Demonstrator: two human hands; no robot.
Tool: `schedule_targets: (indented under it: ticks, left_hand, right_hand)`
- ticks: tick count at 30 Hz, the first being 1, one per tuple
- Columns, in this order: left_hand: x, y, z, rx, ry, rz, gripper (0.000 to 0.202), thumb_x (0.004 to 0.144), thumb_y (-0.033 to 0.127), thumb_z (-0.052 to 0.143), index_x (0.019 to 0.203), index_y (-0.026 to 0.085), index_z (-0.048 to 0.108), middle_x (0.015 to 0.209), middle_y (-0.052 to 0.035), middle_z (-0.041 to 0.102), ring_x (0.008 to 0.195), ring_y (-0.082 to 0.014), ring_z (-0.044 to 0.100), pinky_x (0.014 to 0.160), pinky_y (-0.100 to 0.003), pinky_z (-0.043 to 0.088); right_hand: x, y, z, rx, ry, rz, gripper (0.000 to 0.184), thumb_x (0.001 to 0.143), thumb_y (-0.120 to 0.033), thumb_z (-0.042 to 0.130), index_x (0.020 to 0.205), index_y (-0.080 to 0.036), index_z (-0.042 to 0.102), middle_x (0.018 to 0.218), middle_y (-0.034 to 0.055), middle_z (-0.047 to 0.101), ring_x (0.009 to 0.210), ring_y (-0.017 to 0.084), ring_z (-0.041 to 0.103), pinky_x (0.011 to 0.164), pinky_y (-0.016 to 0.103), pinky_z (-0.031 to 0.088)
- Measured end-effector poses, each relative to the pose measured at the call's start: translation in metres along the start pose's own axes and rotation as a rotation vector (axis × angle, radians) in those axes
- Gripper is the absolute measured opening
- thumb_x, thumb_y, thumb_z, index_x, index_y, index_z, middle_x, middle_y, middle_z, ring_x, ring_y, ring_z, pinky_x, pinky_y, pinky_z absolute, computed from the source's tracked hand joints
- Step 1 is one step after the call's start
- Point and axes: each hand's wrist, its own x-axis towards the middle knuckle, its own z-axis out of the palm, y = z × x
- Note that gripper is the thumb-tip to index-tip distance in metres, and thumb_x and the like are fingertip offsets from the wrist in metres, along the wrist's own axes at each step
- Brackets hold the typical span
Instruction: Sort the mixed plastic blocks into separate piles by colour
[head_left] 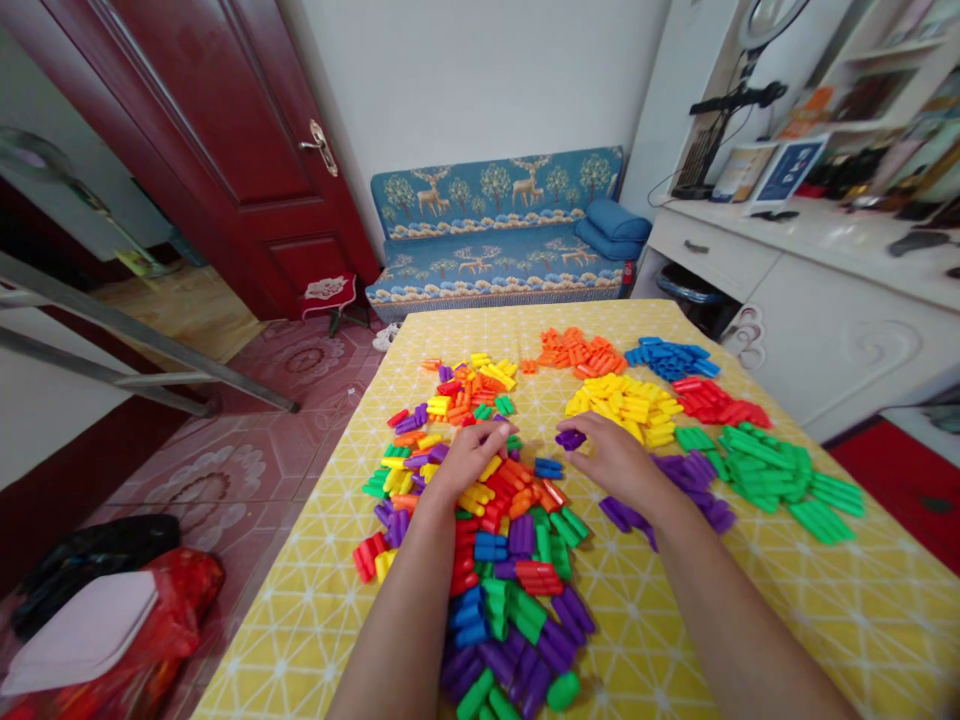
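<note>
Partly masked by two bare forearms that run out of the bottom edge, a mixed heap of glossy plastic tube-shaped pieces in red, green, yellow, orange, blue and purple [517,485] spreads down the middle of a table under a yellow cloth with white geometric lines [300,610], its nearest pieces reaching the frame's lower edge. The right forearm covers part of a pile of purple pieces [690,475]. Many pieces look like short, rounded tubes joined side by side. To the right lie single-colour piles: yellow pieces [630,405], orange pieces [581,352], blue pieces [673,357], red pieces [720,402] and green pieces [769,467]. The right hand [611,455], its fingers partly curled, grips a small dark purple piece [571,440] at the fingertips, above the cloth between heap and piles. The left hand [472,458] bends loosely over the heap; its fingertips are hard to make out, and whether it grasps a piece cannot be told.
</note>
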Motion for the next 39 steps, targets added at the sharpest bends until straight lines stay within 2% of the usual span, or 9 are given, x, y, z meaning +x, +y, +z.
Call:
schedule_targets:
  ticks: [3, 6, 10, 15, 18, 20, 26, 32, 39]
  left_hand:
    - [-0.002, 0.005, -0.001, -0.033, 0.011, -0.039, 0.055, 0.094, 0.053, 0.035, 0.088, 0.014, 0.073, 0.077, -0.0053, 0.069, 0.081, -0.0212, 0.064, 0.081, -0.031, 0.048]
    - [-0.005, 0.008, -0.002, -0.083, 0.034, -0.052, 0.055, 0.095, 0.053, 0.033, 0.1, 0.015, 0.072, 0.08, -0.0055, 0.069, 0.087, -0.0224, 0.064, 0.087, -0.034, 0.047]
    - [-0.006, 0.008, -0.003, -0.178, 0.072, 0.033, 0.049, 0.096, 0.042, 0.03, 0.113, 0.016, 0.069, 0.099, -0.0066, 0.07, 0.105, -0.0225, 0.061, 0.102, -0.035, 0.041]
    - [-0.005, 0.003, -0.005, -0.219, 0.019, 0.076, 0.05, 0.083, 0.02, 0.038, 0.127, 0.018, 0.062, 0.121, -0.0056, 0.066, 0.117, -0.0236, 0.056, 0.106, -0.037, 0.04]
    - [-0.003, -0.003, -0.002, -0.239, 0.003, 0.053, 0.055, 0.076, 0.017, 0.048, 0.13, 0.021, 0.059, 0.126, -0.005, 0.063, 0.122, -0.0244, 0.054, 0.107, -0.038, 0.04]
    - [-0.002, -0.007, 0.001, -0.318, -0.003, 0.061, 0.055, 0.077, 0.019, 0.056, 0.133, 0.021, 0.056, 0.127, -0.0079, 0.063, 0.121, -0.0251, 0.055, 0.103, -0.038, 0.043]
    - [0.001, -0.016, 0.008, -0.524, -0.006, 0.094, 0.064, 0.074, 0.03, 0.075, 0.133, 0.019, 0.053, 0.117, -0.0119, 0.065, 0.105, -0.023, 0.063, 0.092, -0.034, 0.05]
    - [0.001, -0.01, 0.009, -0.459, -0.011, 0.042, 0.058, 0.07, 0.04, 0.079, 0.12, 0.015, 0.063, 0.102, -0.0101, 0.067, 0.093, -0.0205, 0.064, 0.085, -0.031, 0.052]
    - [0.0, -0.012, 0.012, -0.293, 0.042, 0.037, 0.04, 0.072, 0.036, 0.077, 0.103, 0.012, 0.07, 0.082, -0.0064, 0.069, 0.076, -0.0173, 0.065, 0.071, -0.027, 0.052]
  right_hand:
    - [-0.006, 0.024, -0.015, -0.145, -0.11, 0.051, 0.033, 0.061, -0.011, 0.067, 0.091, -0.024, 0.073, 0.091, 0.0047, 0.071, 0.085, 0.021, 0.065, 0.078, 0.031, 0.048]
    - [-0.009, 0.031, -0.018, -0.177, -0.155, 0.052, 0.026, 0.058, -0.016, 0.073, 0.082, -0.025, 0.074, 0.088, 0.0046, 0.072, 0.085, 0.024, 0.065, 0.078, 0.033, 0.049]
    - [-0.005, 0.004, 0.002, -0.01, -0.069, 0.012, 0.018, 0.072, -0.028, 0.068, 0.089, -0.024, 0.073, 0.095, 0.0064, 0.072, 0.093, 0.025, 0.065, 0.086, 0.038, 0.049]
    - [-0.003, -0.036, 0.047, 0.322, -0.033, -0.003, 0.05, 0.077, -0.023, 0.06, 0.127, -0.024, 0.058, 0.119, 0.0079, 0.065, 0.089, 0.019, 0.066, 0.083, 0.036, 0.053]
    - [-0.007, -0.046, 0.063, 0.379, -0.006, -0.078, 0.066, 0.076, -0.02, 0.061, 0.14, -0.027, 0.045, 0.137, 0.0077, 0.053, 0.114, 0.023, 0.058, 0.099, 0.042, 0.046]
    - [-0.008, -0.047, 0.067, 0.389, 0.01, -0.107, 0.064, 0.078, -0.019, 0.06, 0.139, -0.028, 0.046, 0.139, 0.0068, 0.052, 0.126, 0.024, 0.05, 0.107, 0.045, 0.039]
    - [-0.008, -0.036, 0.07, 0.474, 0.103, 0.028, 0.05, 0.086, -0.031, 0.056, 0.135, -0.024, 0.048, 0.127, 0.0076, 0.061, 0.107, 0.021, 0.062, 0.092, 0.036, 0.05]
    - [-0.008, -0.037, 0.071, 0.463, 0.134, 0.115, 0.032, 0.081, -0.033, 0.059, 0.11, -0.02, 0.059, 0.102, 0.0056, 0.07, 0.083, 0.018, 0.066, 0.077, 0.031, 0.052]
    - [0.001, -0.028, 0.038, 0.196, 0.187, 0.152, 0.015, 0.075, -0.027, 0.061, 0.089, -0.022, 0.064, 0.082, 0.0009, 0.069, 0.07, 0.016, 0.062, 0.065, 0.027, 0.047]
